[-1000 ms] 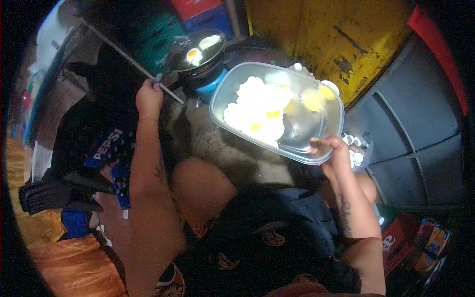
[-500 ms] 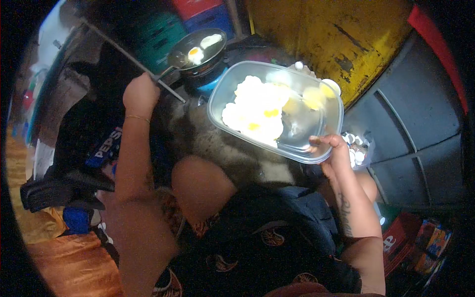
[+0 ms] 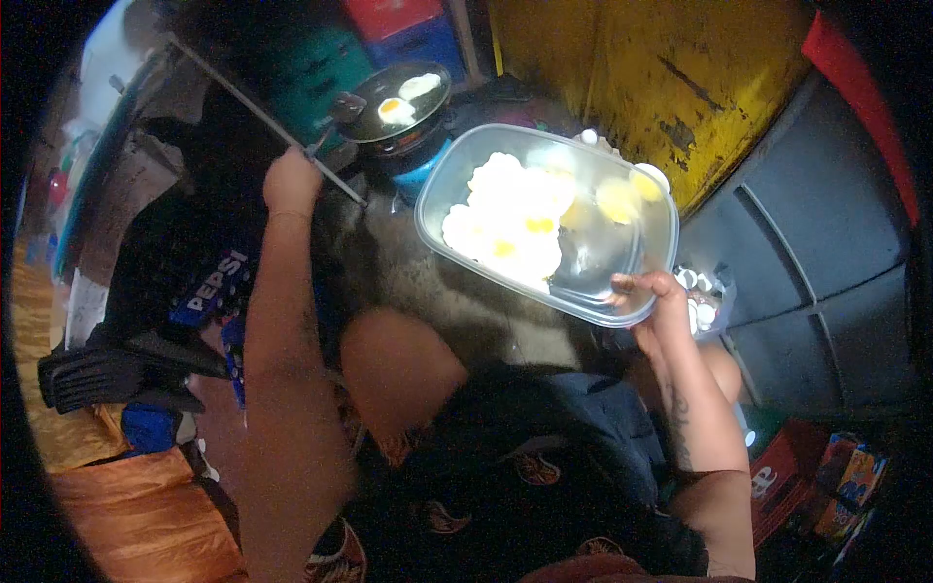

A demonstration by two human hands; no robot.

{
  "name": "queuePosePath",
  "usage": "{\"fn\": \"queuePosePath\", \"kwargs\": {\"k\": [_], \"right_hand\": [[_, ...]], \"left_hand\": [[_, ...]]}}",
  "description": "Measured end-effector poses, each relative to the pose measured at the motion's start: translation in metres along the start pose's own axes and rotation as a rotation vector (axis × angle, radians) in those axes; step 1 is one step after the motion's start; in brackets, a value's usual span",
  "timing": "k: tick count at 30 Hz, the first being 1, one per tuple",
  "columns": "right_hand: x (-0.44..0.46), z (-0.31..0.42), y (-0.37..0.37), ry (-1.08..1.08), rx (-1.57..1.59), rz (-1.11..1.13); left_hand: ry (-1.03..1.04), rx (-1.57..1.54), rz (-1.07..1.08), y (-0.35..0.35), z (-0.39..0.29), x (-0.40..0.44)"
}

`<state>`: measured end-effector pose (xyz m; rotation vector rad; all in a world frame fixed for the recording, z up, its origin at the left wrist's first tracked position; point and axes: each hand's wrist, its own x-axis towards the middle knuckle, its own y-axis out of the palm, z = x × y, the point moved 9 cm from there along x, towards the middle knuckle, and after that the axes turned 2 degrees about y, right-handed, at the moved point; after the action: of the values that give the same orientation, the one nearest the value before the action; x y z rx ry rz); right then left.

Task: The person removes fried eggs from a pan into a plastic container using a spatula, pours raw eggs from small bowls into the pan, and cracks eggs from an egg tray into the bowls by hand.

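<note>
My left hand (image 3: 293, 183) is closed around the handle of a spatula (image 3: 348, 108), whose dark blade is at the left rim of a black frying pan (image 3: 374, 121). In the pan lie one fried egg with its yolk showing (image 3: 396, 110) and a second, mostly white egg (image 3: 420, 86). My right hand (image 3: 656, 296) grips the near right corner of a clear plastic container (image 3: 593, 257), tilted in front of me. A pile of fried eggs (image 3: 510, 209) fills its left part, brightly lit and washed out.
Under the pan is a stove with a blue side (image 3: 420, 175). A thin metal bar (image 3: 243, 102) slants beside my left hand. Eggshells (image 3: 702, 301) lie in a bag at the right, by grey panels (image 3: 807, 262). A yellow worn panel (image 3: 671, 87) stands behind. Crates (image 3: 418, 49) are stacked at the back.
My left hand has shifted slightly right, and the spatula's dark blade now shows at the pan's left rim. The container in my right hand has hardly moved.
</note>
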<state>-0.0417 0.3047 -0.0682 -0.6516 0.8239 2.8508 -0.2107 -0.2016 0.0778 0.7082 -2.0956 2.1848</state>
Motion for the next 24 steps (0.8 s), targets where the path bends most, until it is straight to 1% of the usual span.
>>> {"fn": "queuePosePath", "kwargs": {"k": [2,5,6,9,11,12,15,18,21,24], "right_hand": [[0.004,-0.005,-0.007,0.005,0.013,-0.013],[0.005,-0.009,-0.012,0.016,0.036,-0.032],[0.004,-0.011,-0.013,0.031,0.044,-0.035],[0.007,-0.012,-0.012,0.024,0.051,-0.011],[0.008,-0.013,-0.01,0.007,0.056,-0.005],[0.008,-0.013,-0.009,0.001,0.063,-0.009],[0.004,-0.009,-0.005,0.001,0.039,-0.01],[0.006,-0.01,-0.01,0.016,-0.001,-0.012],[0.006,-0.009,-0.008,0.023,0.018,-0.015],[0.007,-0.012,-0.009,0.039,0.055,-0.024]], "left_hand": [[-0.031,-0.023,0.009,0.036,0.011,0.009],[-0.057,-0.059,-0.004,0.045,0.003,-0.003],[-0.083,-0.082,0.028,0.053,0.007,-0.004],[-0.118,-0.196,-0.003,0.071,0.022,-0.003],[-0.095,-0.293,-0.023,0.075,0.032,-0.001],[-0.084,-0.341,-0.033,0.072,0.033,-0.003],[-0.084,-0.342,-0.066,0.056,0.035,-0.008],[-0.029,-0.327,-0.125,0.035,0.027,-0.015],[0.049,-0.213,-0.169,0.015,0.015,-0.022],[0.096,-0.13,-0.214,0.012,0.011,-0.022]]}}
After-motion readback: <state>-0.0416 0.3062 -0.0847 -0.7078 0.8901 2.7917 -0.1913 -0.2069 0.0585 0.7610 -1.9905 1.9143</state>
